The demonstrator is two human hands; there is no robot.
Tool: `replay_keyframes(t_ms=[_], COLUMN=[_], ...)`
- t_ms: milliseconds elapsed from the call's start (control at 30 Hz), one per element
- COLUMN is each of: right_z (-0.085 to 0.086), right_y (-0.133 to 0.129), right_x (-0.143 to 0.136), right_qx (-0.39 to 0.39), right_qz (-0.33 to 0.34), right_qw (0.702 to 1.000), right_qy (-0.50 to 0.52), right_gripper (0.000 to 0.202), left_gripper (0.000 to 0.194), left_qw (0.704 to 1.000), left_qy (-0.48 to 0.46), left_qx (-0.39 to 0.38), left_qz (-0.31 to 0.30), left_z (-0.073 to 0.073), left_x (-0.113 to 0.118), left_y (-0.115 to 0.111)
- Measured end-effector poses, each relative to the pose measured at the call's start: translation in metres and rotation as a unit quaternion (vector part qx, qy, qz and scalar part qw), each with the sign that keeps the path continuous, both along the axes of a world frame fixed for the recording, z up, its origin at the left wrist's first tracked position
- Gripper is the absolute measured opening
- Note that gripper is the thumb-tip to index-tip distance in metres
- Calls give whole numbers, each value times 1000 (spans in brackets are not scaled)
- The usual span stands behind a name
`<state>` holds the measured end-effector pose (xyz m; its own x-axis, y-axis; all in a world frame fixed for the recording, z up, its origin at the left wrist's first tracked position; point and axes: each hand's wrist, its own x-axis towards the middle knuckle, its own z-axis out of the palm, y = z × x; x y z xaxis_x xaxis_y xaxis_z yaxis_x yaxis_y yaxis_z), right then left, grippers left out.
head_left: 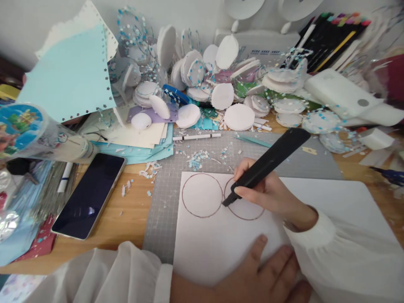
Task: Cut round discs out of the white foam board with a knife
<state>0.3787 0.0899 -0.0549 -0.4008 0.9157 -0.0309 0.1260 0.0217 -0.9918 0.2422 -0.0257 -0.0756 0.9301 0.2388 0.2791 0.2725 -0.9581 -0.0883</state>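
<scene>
A thick white sheet (pixel 202 240), like foam board, lies with two round outlines on it: a left circle (pixel 202 195) and a right circle (pixel 246 216) partly covered by my hand. My right hand (pixel 263 189) is closed around a black utility knife (pixel 268 162), held slanted. Its dark tip touches or hovers just over the sheet between the circles; I cannot tell which. My left hand (pixel 261 273) lies flat on the sheet's lower part, fingers spread, holding nothing.
A grey cutting mat (pixel 160 210) with small scraps lies underneath. Behind stand piles of white foam discs (pixel 239 117) and a white pen (pixel 197 136). To the left are a phone (pixel 90 195), blue paper (pixel 72 80) and a clear tub (pixel 47 134). Markers (pixel 334 40) stand back right.
</scene>
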Motion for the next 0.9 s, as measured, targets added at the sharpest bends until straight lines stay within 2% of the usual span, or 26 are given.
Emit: replay_keyframes(t_ms=[233, 467, 733, 900], right_z=[-1, 0, 2, 3], right_y=[-2, -1, -1, -2], right_x=[1, -1, -1, -2], right_qx=[-15, -10, -9, -15], right_qz=[14, 9, -1, -2], right_qw=[999, 1000, 999, 999], right_qy=[-29, -22, -43, -43], right_gripper=[15, 15, 14, 15], left_gripper=[45, 44, 45, 45], left_qw=[1000, 1000, 1000, 1000], left_qy=[22, -16, -6, -4], left_qx=[-6, 7, 7, 0], left_qz=[2, 11, -9, 17], left_z=[0, -3, 0, -1], left_x=[0, 0, -1, 0], left_y=[-2, -1, 2, -2])
